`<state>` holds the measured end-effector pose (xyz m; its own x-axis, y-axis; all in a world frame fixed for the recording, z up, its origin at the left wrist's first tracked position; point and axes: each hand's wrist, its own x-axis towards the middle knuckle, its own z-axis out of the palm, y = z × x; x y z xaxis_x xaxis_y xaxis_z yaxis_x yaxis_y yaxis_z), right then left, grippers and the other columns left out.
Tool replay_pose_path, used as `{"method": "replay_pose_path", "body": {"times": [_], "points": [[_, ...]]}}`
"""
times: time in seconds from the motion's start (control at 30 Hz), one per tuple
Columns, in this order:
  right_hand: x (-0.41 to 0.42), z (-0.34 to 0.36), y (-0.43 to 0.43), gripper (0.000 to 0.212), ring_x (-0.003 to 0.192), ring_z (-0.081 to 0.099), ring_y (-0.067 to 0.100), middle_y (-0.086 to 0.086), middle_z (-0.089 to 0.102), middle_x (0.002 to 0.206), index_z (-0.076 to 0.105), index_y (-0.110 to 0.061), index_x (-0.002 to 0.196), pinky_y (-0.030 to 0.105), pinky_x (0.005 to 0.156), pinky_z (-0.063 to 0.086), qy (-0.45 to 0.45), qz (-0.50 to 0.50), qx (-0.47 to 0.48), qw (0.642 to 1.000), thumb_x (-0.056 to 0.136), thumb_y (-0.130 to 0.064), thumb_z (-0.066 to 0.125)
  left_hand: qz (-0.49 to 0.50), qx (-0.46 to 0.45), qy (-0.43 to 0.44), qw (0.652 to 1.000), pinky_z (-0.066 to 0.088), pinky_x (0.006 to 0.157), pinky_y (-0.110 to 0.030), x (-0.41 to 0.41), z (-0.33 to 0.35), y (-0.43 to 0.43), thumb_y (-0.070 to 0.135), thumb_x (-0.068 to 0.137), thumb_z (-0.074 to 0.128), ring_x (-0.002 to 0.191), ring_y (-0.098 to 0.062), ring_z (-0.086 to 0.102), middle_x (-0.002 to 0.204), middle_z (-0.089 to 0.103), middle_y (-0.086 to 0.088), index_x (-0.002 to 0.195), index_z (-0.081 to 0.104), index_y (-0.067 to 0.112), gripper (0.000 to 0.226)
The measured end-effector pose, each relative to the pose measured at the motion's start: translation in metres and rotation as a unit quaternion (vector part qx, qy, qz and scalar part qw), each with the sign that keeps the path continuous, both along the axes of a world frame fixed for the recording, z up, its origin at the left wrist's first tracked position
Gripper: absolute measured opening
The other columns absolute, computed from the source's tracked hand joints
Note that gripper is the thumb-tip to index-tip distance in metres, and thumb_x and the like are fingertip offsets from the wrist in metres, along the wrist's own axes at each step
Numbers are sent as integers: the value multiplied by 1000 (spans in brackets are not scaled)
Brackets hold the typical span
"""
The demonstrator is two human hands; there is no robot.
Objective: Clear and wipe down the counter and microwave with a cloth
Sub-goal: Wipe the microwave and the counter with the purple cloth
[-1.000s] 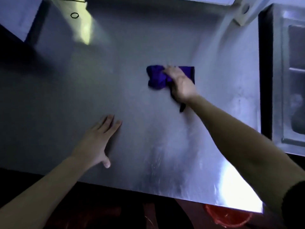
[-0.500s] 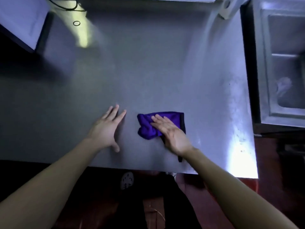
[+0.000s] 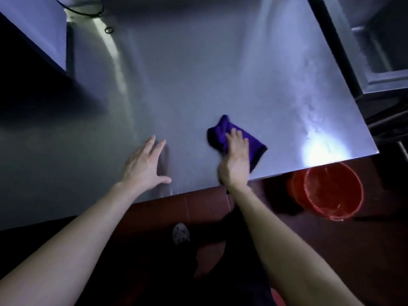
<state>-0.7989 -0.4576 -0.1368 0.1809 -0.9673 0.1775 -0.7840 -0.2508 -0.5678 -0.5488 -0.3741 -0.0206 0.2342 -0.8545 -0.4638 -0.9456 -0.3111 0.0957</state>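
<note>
The right hand (image 3: 235, 160) lies flat on the purple cloth (image 3: 217, 134), fingers straight and close together, palm pressing it down on the steel counter (image 3: 220, 74). Nothing is pinched or curled round; the hand simply bears on the fabric. The cloth is bunched. A dark fold sticks out past the fingertips and more spills out on the little-finger side, near the counter's front edge. The wrist sits right at that edge.

On the thumb side of that hand, a short way apart, the left hand (image 3: 143, 164) rests palm down on bare metal with fingers spread and straight and the thumb stuck out toward the cloth hand. It holds nothing.

Far beyond the left hand's fingertips, near the back of the counter, a small black ring (image 3: 109, 30) lies on the steel, and a black cable (image 3: 88, 13) loops just behind it. Further to the left of that, a white box-shaped appliance (image 3: 44, 29) stands at the back corner, throwing a dark shadow over the metal.

Out past the cloth hand's little-finger side the counter ends, and a grey metal unit (image 3: 375, 51) stands alongside it. Below that corner, down on the reddish-brown floor (image 3: 375, 250), sits a red bucket (image 3: 333, 191). A bright glare marks the counter between the cloth and the bucket. Between the two forearms, low down, the toe of a pale shoe (image 3: 181, 234) shows.
</note>
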Motion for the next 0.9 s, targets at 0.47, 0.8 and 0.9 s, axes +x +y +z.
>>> {"method": "replay_pose_path", "body": {"times": [0.47, 0.8, 0.9], "points": [[53, 17, -80, 61, 161, 27, 15, -2, 42, 168, 57, -17, 150, 44, 134, 16, 64, 331, 44, 940, 94, 3, 44, -45, 76, -64, 994, 21, 126, -69, 109, -12, -51, 70, 28, 101, 164, -30, -19, 173, -34, -3, 165, -19, 43, 184], [101, 14, -336, 64, 155, 39, 31, 13, 53, 159, 55, -8, 148, 43, 132, 18, 52, 128, 21, 990, 85, 0, 49, -110, 103, -78, 985, 30, 123, -68, 108, -22, -72, 75, 24, 96, 164, -41, -9, 176, -23, -13, 167, -21, 31, 189], [129, 13, -355, 69, 159, 33, 30, 15, 48, 163, 52, -6, 151, 43, 134, 11, 52, 94, 32, 994, 83, 0, 44, -110, 93, -76, 987, 29, 123, -68, 109, -24, -73, 75, 23, 95, 164, -41, -7, 176, -20, -14, 167, -21, 31, 190]]}}
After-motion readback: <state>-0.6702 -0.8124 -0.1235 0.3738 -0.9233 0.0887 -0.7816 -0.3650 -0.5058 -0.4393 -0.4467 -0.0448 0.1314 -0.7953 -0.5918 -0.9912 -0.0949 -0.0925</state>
